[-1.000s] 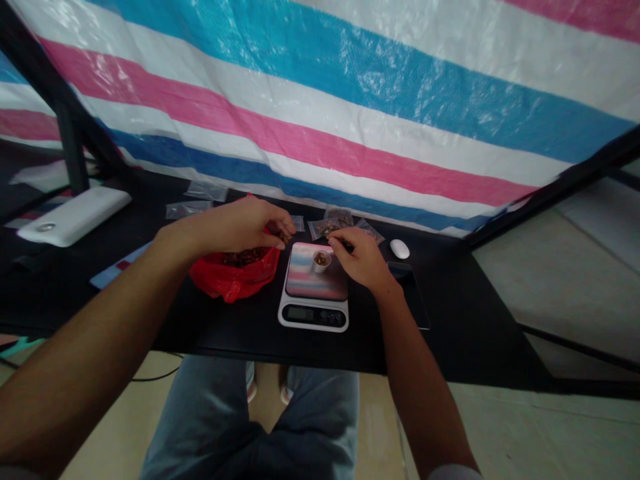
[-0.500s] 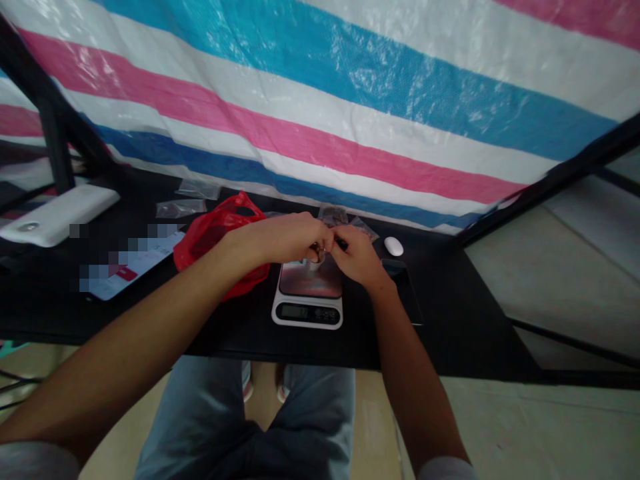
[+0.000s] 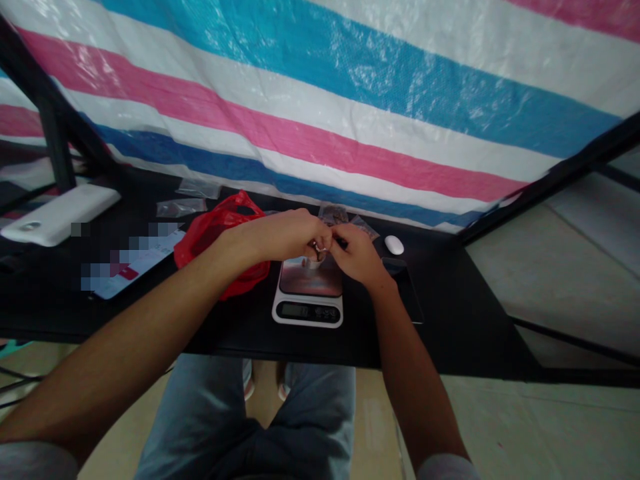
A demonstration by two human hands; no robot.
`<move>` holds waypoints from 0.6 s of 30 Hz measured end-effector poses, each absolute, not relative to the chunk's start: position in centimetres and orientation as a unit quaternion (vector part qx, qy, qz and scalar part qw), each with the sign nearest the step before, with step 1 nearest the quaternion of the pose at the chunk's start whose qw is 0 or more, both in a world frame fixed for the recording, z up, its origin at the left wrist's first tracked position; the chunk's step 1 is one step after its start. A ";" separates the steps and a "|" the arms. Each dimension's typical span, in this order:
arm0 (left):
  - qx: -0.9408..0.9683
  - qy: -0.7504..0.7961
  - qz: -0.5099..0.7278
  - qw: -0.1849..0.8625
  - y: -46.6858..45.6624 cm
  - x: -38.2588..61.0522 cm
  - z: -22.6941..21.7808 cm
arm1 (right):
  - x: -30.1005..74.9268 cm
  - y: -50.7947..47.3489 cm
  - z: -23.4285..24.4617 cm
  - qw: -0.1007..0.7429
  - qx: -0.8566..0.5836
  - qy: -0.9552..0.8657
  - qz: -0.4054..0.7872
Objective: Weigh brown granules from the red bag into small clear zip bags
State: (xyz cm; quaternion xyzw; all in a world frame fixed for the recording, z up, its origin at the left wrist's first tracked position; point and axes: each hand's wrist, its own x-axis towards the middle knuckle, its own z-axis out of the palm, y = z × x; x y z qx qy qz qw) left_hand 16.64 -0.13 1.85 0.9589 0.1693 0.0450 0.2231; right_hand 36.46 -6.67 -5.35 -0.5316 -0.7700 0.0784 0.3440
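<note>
A white kitchen scale (image 3: 307, 312) with a metal weighing plate (image 3: 313, 283) lies in front of me on the black table. On the plate stands a small whitish cup (image 3: 314, 265), partly covered by my fingers. My left hand (image 3: 303, 235) is over the cup, its fingers bent and pinched together close to the rim. My right hand (image 3: 355, 252) meets it from the right, thumb and fingertips pressed together. Something small and pale shows between the two hands, too small to name. The digits on the display are blurred.
Left of the scale lies a red plastic bag (image 3: 200, 237). Behind the hands are small clear bags (image 3: 334, 213) with contents; flat clear bags (image 3: 180, 208) lie farther left. A white mouse (image 3: 394, 245), a dark tablet-like slab (image 3: 411, 293), a printed sheet (image 3: 145, 263) and a white device (image 3: 63, 213) also lie here.
Both hands stay over the cup with only slight finger movement. The small pale thing between them shows a little more clearly now.
</note>
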 end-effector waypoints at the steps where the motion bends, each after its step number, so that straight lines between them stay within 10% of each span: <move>1: 0.960 0.165 0.054 0.220 0.0 16.6 1.7 | 36.5 -6.6 -5.4 0.343 -0.531 -0.771 0.079; 18: 0.947 0.165 0.089 0.259 -0.7 16.4 1.1 | 36.5 -6.7 -5.3 0.341 -0.536 -0.768 0.082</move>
